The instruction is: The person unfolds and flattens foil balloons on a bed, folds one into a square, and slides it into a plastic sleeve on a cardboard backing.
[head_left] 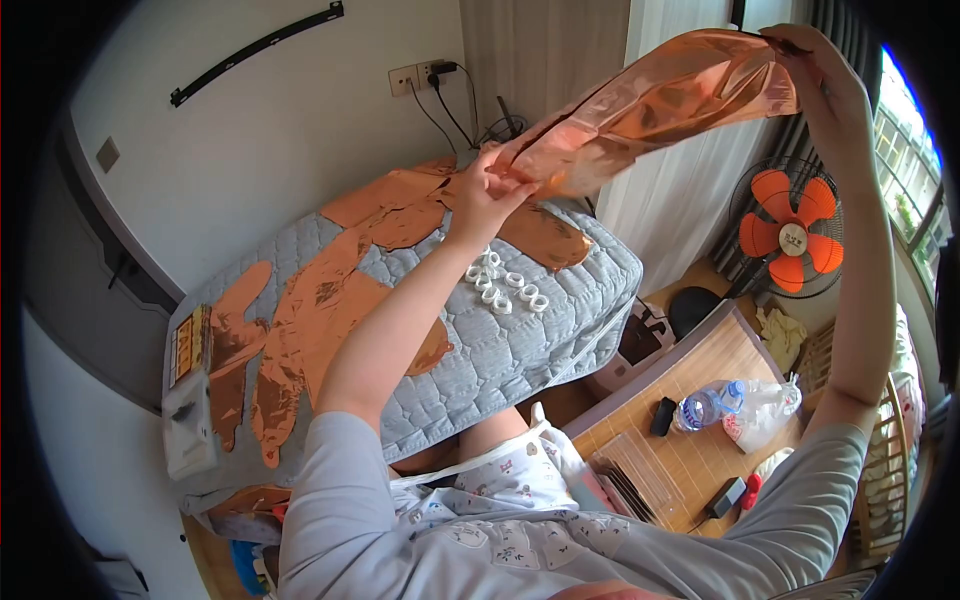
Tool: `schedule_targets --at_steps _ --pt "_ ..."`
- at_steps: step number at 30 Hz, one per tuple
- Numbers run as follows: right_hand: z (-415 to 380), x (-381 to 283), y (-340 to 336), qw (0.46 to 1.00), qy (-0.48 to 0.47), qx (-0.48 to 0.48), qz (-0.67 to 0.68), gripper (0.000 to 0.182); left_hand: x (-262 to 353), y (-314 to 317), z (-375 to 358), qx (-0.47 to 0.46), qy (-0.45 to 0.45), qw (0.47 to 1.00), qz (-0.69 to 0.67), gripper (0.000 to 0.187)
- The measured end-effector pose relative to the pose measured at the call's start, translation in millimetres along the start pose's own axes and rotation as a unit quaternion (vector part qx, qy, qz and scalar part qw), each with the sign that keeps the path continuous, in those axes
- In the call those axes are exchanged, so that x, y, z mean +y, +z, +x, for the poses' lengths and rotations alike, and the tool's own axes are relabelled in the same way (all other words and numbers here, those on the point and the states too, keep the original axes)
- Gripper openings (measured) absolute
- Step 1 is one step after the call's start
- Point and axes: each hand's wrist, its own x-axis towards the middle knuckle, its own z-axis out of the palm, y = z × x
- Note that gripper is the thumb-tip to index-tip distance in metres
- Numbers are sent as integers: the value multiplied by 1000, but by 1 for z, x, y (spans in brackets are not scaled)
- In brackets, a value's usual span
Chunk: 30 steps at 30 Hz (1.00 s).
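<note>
A shiny rose-gold foil balloon (650, 110), flat and creased, is stretched in the air between my two hands. My left hand (490, 195) is closed on its lower left end, above the bed. Raised high on the right, my right hand (825, 80) pinches the other end near the curtain. Several more flat rose-gold foil balloons (325, 320) lie spread over the grey quilted mattress (480, 355) below. A cluster of small white rings (508, 285), perhaps ribbon or tape rolls, sits on the mattress under my left forearm.
At the right, an orange-bladed fan (792, 238) stands by the window. A low wooden table (640, 420) bears a water bottle (708, 405), a white plastic bag (765, 410) and a black box (725, 497). A clear package (190, 425) lies at the mattress's left edge.
</note>
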Motion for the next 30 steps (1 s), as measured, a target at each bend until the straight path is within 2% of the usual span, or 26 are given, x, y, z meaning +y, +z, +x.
schedule_targets --at_steps 1,3,4,5,9,11,13,16,18,21,27,30 --pt "1 0 -6 1000 22 -10 20 25 0 -5 -8 -2 1 1000 0 58" --pt "7 -13 -13 998 49 -31 -6 27 0 -15 -23 -28 1 999 46 41" --pt "15 -36 -10 998 52 -23 -13 18 12 -13 -31 -45 7 999 -26 32" --pt "20 -50 -7 998 56 -16 -19 10 24 -13 -37 -44 7 999 -26 32" --pt "28 -43 -4 998 35 -10 43 14 37 -16 -60 -54 0 999 5 30" --pt "26 -5 -4 982 115 -63 135 29 38 -16 -70 -49 -15 998 -32 30" --pt "31 -5 -3 987 79 -79 115 31 43 -20 -76 -61 -18 998 0 31" --pt "36 -7 0 989 69 -75 105 31 46 -25 -84 -56 -36 997 -32 28" --pt "42 -9 4 990 66 -73 97 31 49 -30 -90 -36 -79 987 -134 22" --pt "51 -14 11 989 82 -70 96 31 54 -43 -96 -21 -105 985 -138 14" --pt "77 -20 36 989 53 -74 113 31 62 -82 -106 19 -98 978 -181 10" --pt "89 -22 55 987 55 -74 131 30 72 -102 -113 31 -86 986 -141 9"
